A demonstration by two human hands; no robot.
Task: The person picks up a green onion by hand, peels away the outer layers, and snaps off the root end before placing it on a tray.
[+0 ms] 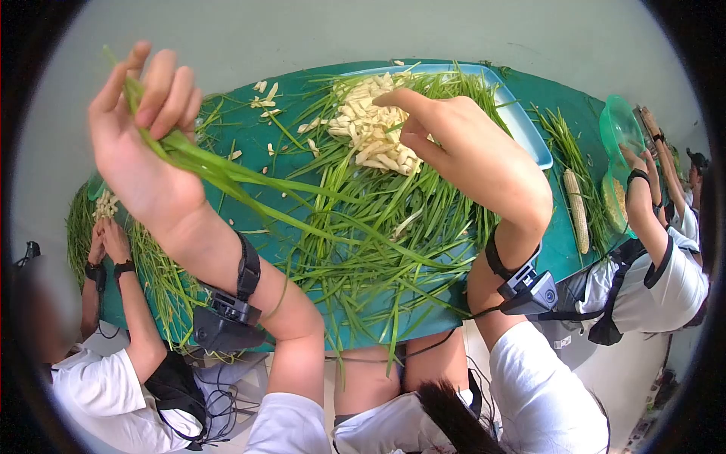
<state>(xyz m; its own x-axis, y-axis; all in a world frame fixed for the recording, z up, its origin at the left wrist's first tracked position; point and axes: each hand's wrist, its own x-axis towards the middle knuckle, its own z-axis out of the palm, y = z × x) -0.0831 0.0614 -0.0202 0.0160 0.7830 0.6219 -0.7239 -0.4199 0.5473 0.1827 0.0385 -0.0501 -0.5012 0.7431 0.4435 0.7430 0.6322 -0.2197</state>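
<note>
Raised at the upper left, my left hand point(147, 144) has its fingers curled round a few long green stalks point(227, 172), which trail down to the right over the table. My right hand point(461, 144) is bent at the wrist above the heap, its fingertips beside a pile of pale cut pieces point(370, 125); its palm side is hidden, so I cannot tell what it holds, if anything. Under both arms a large loose heap of green stalks point(393, 227) spreads to the front edge of the table.
A blue-rimmed white tray point(522, 125) lies behind the heap on the green table point(265, 216). At right are a corn cob point(576, 208), more stalks and a green basket point(616, 125). Co-workers' hands are at the far left point(110, 240) and far right point(639, 163).
</note>
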